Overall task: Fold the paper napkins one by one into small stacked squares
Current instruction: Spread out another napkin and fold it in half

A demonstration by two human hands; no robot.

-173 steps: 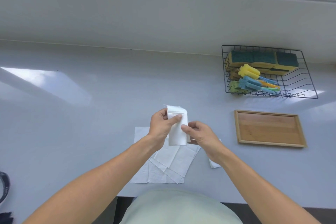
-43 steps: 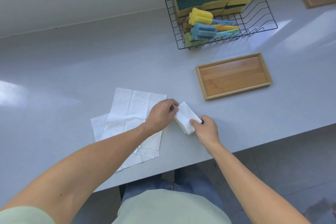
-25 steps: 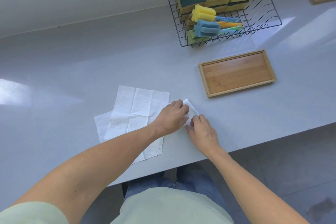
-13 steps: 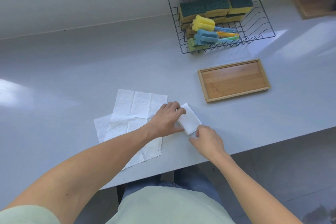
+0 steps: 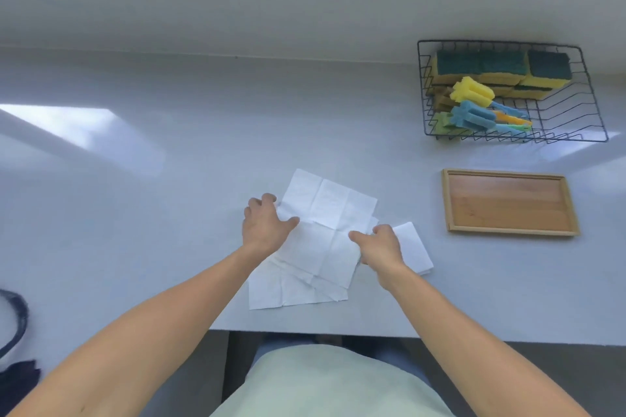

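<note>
A loose pile of unfolded white paper napkins (image 5: 323, 234) lies on the grey counter near its front edge. The top napkin is spread flat and shows fold creases. My left hand (image 5: 266, 225) rests on its left edge with fingers spread. My right hand (image 5: 381, 244) touches its right edge, thumb pointing left onto the sheet. Just right of that hand lies a small stack of folded napkin squares (image 5: 411, 247), partly hidden by the hand. Neither hand has a napkin lifted.
A wooden tray (image 5: 508, 201) sits to the right of the napkins. Behind it stands a black wire basket (image 5: 562, 127) with sponges and foam brushes. A dark object (image 5: 13, 318) lies at the left edge. The counter's front edge runs just below the napkins.
Both hands have left the folded square, which now lies to the right, and moved onto the top unfolded napkin. The head camera has turned, shifting the scene.
</note>
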